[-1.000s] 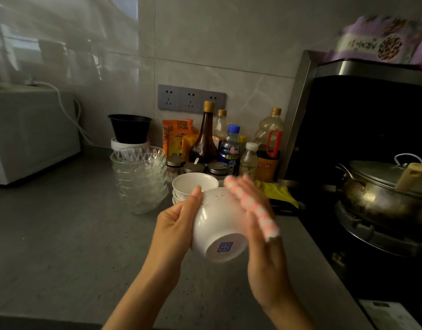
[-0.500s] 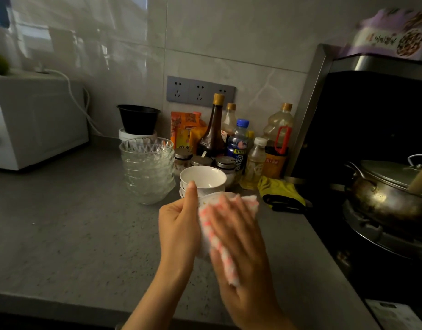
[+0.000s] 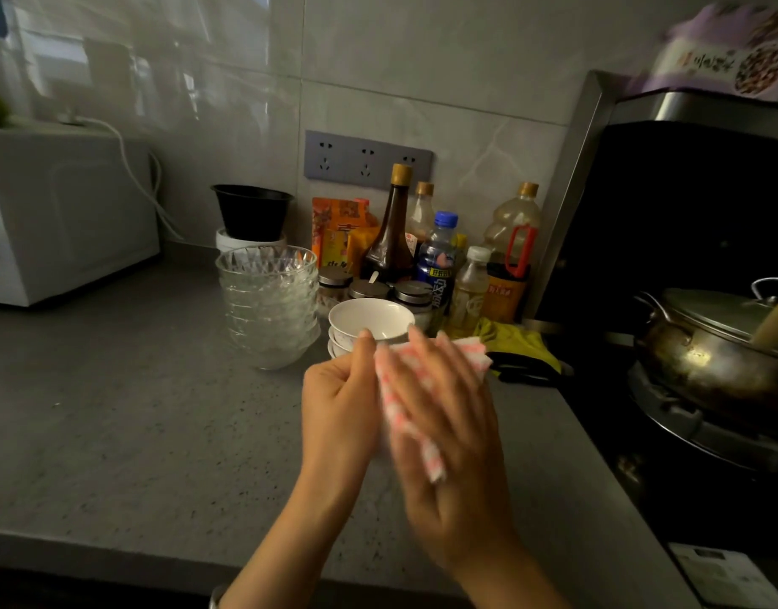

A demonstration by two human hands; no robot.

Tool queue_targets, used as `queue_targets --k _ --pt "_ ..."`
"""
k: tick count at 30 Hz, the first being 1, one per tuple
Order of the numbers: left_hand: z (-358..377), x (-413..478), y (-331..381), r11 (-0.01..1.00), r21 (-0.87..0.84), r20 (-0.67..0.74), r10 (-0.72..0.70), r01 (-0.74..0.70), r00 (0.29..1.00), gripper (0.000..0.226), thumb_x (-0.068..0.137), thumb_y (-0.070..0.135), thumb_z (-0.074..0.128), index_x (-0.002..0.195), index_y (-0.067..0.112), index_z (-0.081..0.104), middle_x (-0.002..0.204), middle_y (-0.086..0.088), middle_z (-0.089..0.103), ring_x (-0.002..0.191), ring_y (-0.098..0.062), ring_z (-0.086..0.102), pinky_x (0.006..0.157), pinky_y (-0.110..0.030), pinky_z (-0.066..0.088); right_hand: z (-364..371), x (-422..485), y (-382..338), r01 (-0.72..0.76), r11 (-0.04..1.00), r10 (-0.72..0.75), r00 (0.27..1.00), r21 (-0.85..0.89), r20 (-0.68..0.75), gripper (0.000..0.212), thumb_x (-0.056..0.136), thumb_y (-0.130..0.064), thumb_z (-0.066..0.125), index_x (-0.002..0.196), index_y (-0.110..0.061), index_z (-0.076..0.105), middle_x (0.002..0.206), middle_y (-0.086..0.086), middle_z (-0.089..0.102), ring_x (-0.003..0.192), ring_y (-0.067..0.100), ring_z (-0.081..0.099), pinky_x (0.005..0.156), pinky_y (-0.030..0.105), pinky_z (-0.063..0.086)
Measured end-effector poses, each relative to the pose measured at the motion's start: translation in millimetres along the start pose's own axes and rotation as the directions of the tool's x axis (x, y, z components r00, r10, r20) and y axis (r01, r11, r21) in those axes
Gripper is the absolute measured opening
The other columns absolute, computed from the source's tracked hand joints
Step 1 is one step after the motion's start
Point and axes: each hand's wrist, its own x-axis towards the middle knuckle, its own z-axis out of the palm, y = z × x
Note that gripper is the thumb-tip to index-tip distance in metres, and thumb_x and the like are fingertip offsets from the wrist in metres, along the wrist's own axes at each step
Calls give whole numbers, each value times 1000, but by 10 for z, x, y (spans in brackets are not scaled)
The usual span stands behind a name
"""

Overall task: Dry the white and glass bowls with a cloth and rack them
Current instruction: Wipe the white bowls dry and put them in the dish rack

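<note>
While the left hand [image 3: 341, 415] stands on edge with its thumb up and its fingers curled round the white bowl [image 3: 381, 443], the right hand [image 3: 448, 432] lies over it, fingers spread and nearly straight, pressing the cloth [image 3: 466, 351] against it. Only a pale sliver of that bowl shows between palm and cloth, held above the grey counter [image 3: 137, 432], so which way its mouth faces I can't tell. The pink-and-white checked cloth runs lengthwise from a corner past the right fingertips, far and right, back under the palm to a tail near the wrist.

Just beyond the fingertips, a stack of white bowls [image 3: 372, 320] sits mouths up on the counter. Left of it, close by, is the stack of glass bowls [image 3: 268, 301], also rims up. A yellow rag [image 3: 517, 340] lies to the right. Behind are small lidded jars [image 3: 413, 292], then bottles [image 3: 391, 230] against the tiled wall, and a black bowl [image 3: 252, 211] perched on a white tub. Far left there's a white appliance [image 3: 71, 222]; far right, a lidded wok [image 3: 708, 345] on the hob.
</note>
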Motion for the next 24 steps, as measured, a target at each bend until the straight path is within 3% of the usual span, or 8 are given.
queue_targets --k 3,5,7,9,14,17,20,24 --pt "-35 30 -15 1000 7 -25 -8 9 1000 50 98 26 48 53 4 44 53 -10 40 50 -18 33 45 -24 25 -21 64 25 -181 939 187 982 293 6 49 102 -47 17 140 -31 43 150 -15 33 142 9 25 114 42 28" --pt "-71 44 -13 998 -19 3 -59 59 998 52 98 27 47 58 -7 48 58 -14 44 55 -23 37 46 -24 28 -18 35 34 -273 827 287 957 492 48 55 99 -54 19 138 -27 46 145 -19 39 138 5 32 113 32 31" --pt "-110 30 -24 992 -36 44 -117 119 992 55 98 31 46 70 -16 54 64 -19 48 58 -25 42 47 -24 32 -35 54 61 -396 632 415 899 667 140 62 93 -66 23 130 -28 54 130 -18 55 125 2 48 100 20 41" --pt "-136 11 -33 988 -33 83 -149 152 985 53 97 34 45 76 -13 59 62 -20 51 56 -25 47 47 -24 38 -51 108 137 -477 559 488 851 679 195 60 90 -66 27 115 -25 63 111 -10 67 107 7 62 85 23 49" --pt "-195 -23 -92 987 4 134 -162 163 978 60 96 40 42 83 -17 57 71 -37 56 61 -31 54 58 -31 44 -134 258 147 -532 640 518 831 554 200 49 93 -59 28 65 -34 59 64 -1 61 63 13 60 55 29 42" --pt "-224 -8 -14 996 91 172 -8 -8 985 69 94 45 36 73 -16 60 62 -15 64 53 -25 56 54 -27 46 -193 310 98 -568 671 564 808 477 169 61 88 -71 26 72 -29 67 80 3 69 71 20 65 66 47 50" --pt "-182 -3 124 950 182 237 208 -254 949 67 97 53 36 65 4 69 62 -9 68 58 -23 64 54 -32 48 -228 358 66 -513 777 507 853 365 123 71 86 -69 25 67 -12 62 64 8 64 57 19 62 55 48 48" --pt "-128 10 98 816 375 257 365 -440 895 62 91 53 36 53 4 42 41 -9 38 38 -22 31 39 -34 22 -162 321 36 -483 785 481 870 388 110 63 84 -71 25 74 -24 66 70 1 69 67 14 66 62 45 53"
